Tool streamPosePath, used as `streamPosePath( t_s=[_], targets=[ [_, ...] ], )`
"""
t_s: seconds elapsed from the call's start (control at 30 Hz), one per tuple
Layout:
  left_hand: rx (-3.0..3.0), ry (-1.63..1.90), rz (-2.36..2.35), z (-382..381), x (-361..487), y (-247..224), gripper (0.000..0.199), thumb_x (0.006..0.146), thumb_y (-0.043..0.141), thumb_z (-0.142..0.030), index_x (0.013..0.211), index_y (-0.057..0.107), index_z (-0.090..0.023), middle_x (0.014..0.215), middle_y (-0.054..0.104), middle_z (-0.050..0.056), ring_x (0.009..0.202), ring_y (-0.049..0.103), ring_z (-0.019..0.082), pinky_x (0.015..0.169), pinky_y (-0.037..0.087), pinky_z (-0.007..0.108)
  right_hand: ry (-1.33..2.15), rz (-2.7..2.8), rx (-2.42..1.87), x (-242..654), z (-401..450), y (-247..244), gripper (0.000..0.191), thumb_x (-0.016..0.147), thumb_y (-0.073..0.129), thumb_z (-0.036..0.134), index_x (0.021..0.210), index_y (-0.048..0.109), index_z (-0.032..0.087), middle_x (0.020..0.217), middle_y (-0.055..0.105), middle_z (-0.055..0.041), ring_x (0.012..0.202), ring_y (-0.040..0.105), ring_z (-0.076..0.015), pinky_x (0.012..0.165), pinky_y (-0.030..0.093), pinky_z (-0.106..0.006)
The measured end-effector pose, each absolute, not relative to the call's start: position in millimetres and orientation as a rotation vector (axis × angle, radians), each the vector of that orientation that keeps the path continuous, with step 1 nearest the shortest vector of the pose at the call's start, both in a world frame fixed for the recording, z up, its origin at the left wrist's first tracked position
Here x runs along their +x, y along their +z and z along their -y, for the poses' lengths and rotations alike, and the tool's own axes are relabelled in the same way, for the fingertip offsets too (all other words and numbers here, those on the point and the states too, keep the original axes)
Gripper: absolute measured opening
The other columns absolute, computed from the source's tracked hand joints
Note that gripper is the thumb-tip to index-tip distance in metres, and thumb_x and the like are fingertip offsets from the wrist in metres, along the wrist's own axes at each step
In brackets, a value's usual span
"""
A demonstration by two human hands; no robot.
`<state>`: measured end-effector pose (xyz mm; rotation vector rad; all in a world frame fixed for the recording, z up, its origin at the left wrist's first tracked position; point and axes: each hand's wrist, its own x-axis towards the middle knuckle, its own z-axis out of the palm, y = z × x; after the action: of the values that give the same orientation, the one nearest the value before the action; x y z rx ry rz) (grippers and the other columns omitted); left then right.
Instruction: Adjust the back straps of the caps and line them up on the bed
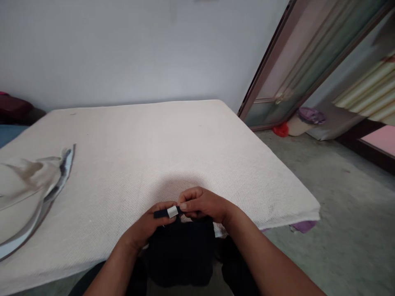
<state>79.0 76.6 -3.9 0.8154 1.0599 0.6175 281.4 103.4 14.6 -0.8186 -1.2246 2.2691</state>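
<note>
A dark navy, nearly black cloth garment (182, 255) hangs down from both hands at the near edge of the table. A small white label (172, 211) shows on its folded upper band. My left hand (154, 218) is closed around that band, thumb below the label and fingers behind it. Just right of the label, my right hand (200, 204) pinches the band between thumb and bent fingers. The two hands nearly touch. Most of the garment's lower part falls into shadow, so its exact kind cannot be made out.
White textured cloth covers the broad padded surface (148, 139) before me. At its left lies a crumpled beige cloth item (24, 189) with a pale blue-grey edge. Beyond the right side are a bin with a purple liner (310, 116), a red bag (280, 130) and a sliding door (284, 74).
</note>
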Motion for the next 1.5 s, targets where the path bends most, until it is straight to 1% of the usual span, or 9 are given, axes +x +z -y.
streamPosePath(
  t_s=[0.1, 0.27, 0.4, 0.6, 0.83, 1.03, 1.2, 1.3, 1.5],
  targets=[
    [0.769, 0.644, -1.041, -75.9, 80.1, -4.4, 0.033, 0.063, 0.075, -0.023, 0.095, 0.067, -0.020, 0.077, 0.064, 0.000, 0.068, 0.054, 0.014, 0.065, 0.038, 0.025, 2.198, 1.241, -0.866, 280.7, -103.8, 15.3, 0.019, 0.076, 0.064, 0.031, 0.073, 0.056, 0.014, 0.052, 0.045, 0.0056, 0.045, 0.035, -0.0040, 0.043, 0.021, -0.018],
    [0.778, 0.706, -0.957, -77.1, 87.9, 2.3, 0.010, 0.072, 0.064, -0.026, 0.074, 0.064, -0.017, 0.062, 0.055, -0.002, 0.056, 0.045, 0.011, 0.055, 0.033, 0.023, 2.117, 1.267, -0.952, 280.4, -104.6, 15.7, 0.019, 0.074, 0.065, 0.030, 0.077, 0.056, 0.014, 0.057, 0.050, 0.0045, 0.050, 0.039, -0.0050, 0.046, 0.024, -0.019],
    [0.839, 0.753, -0.952, -78.1, 92.3, 7.2, 0.019, 0.077, 0.056, -0.030, 0.063, 0.057, -0.017, 0.061, 0.048, -0.003, 0.056, 0.040, 0.011, 0.054, 0.032, 0.023, 2.127, 1.284, -0.951, 279.7, -105.2, 15.9, 0.018, 0.075, 0.064, 0.030, 0.074, 0.055, 0.015, 0.055, 0.048, 0.0052, 0.048, 0.038, -0.0047, 0.045, 0.022, -0.019],
    [0.855, 0.632, -0.919, -77.0, 89.0, 5.1, 0.019, 0.076, 0.061, -0.033, 0.069, 0.055, -0.017, 0.056, 0.041, -0.005, 0.049, 0.031, 0.008, 0.047, 0.022, 0.021, 2.175, 1.350, -0.893, 282.8, -106.5, 17.8, 0.018, 0.075, 0.065, 0.030, 0.073, 0.057, 0.014, 0.052, 0.047, 0.0059, 0.046, 0.037, -0.0042, 0.045, 0.023, -0.019],
    [0.858, 0.593, -0.873, -76.6, 85.5, 1.7, 0.016, 0.074, 0.066, -0.028, 0.072, 0.055, -0.016, 0.057, 0.045, -0.005, 0.049, 0.035, 0.007, 0.048, 0.023, 0.019, 2.265, 1.348, -0.879, 285.5, -106.6, 18.3, 0.016, 0.075, 0.064, 0.027, 0.074, 0.056, 0.014, 0.049, 0.046, 0.0067, 0.044, 0.036, -0.0041, 0.043, 0.024, -0.018],
    [0.795, 0.615, -0.897, -76.5, 86.1, 1.6, 0.016, 0.073, 0.066, -0.028, 0.070, 0.056, -0.017, 0.055, 0.046, -0.005, 0.046, 0.035, 0.006, 0.045, 0.023, 0.019, 2.210, 1.322, -0.923, 283.5, -105.5, 18.8, 0.017, 0.075, 0.065, 0.026, 0.086, 0.057, 0.015, 0.052, 0.048, 0.0065, 0.045, 0.040, -0.0046, 0.043, 0.027, -0.017],
    [0.814, 0.666, -1.001, -76.7, 88.4, 7.4, 0.017, 0.074, 0.062, -0.031, 0.068, 0.061, -0.016, 0.056, 0.049, -0.003, 0.049, 0.039, 0.009, 0.048, 0.028, 0.021, 2.207, 1.296, -1.018, 282.8, -106.6, 20.6, 0.017, 0.072, 0.067, 0.027, 0.077, 0.058, 0.013, 0.054, 0.049, 0.0052, 0.046, 0.041, -0.0039, 0.042, 0.026, -0.016],
    [0.849, 0.646, -0.997, -76.0, 90.1, 11.5, 0.023, 0.077, 0.058, -0.033, 0.064, 0.061, -0.015, 0.055, 0.048, -0.003, 0.050, 0.038, 0.010, 0.048, 0.028, 0.022, 2.209, 1.279, -0.987, 280.8, -106.2, 19.1, 0.015, 0.073, 0.066, 0.026, 0.075, 0.058, 0.014, 0.051, 0.047, 0.0062, 0.044, 0.038, -0.0037, 0.041, 0.026, -0.016],
    [0.898, 0.630, -0.962, -75.8, 90.9, 9.0, 0.021, 0.077, 0.058, -0.032, 0.065, 0.061, -0.014, 0.061, 0.051, 0.000, 0.055, 0.041, 0.012, 0.052, 0.032, 0.023, 2.283, 1.265, -0.923, 278.9, -104.7, 17.7, 0.011, 0.072, 0.064, 0.023, 0.074, 0.057, 0.014, 0.048, 0.044, 0.0077, 0.040, 0.034, -0.0028, 0.038, 0.023, -0.016]
  ],
)
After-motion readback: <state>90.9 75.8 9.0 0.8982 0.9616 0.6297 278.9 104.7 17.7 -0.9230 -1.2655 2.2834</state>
